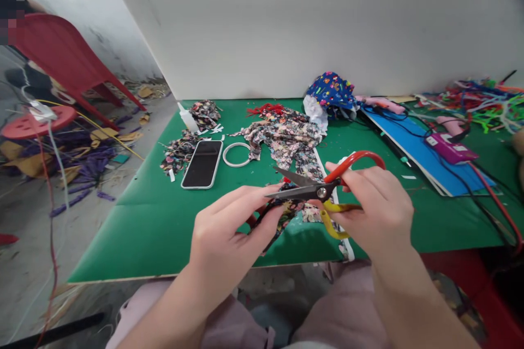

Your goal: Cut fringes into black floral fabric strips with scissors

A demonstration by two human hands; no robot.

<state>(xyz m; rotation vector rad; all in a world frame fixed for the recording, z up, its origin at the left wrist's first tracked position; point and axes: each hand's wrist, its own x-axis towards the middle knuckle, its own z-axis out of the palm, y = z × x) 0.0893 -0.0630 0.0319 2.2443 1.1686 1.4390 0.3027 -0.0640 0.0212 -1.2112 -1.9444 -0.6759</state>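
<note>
My left hand [233,229] pinches a dark floral fabric piece [286,215] over the front of the green table. In my right hand [376,204] is a pair of scissors [321,192] with one red and one yellow handle loop. The blades are parted and point left, beside the fingers of my left hand and above the fabric. A small red bit [286,180] shows near the blades. Behind them lies a crumpled heap of floral fabric [282,133], with red strands [268,110] at its back edge.
A phone [202,164], a white ring [237,155], a white bottle [187,119] and floral scraps [180,150] lie left on the green table [143,229]. A blue patterned cloth bundle [331,94], blue folder [426,147], purple box [450,148], glue gun and cables lie right.
</note>
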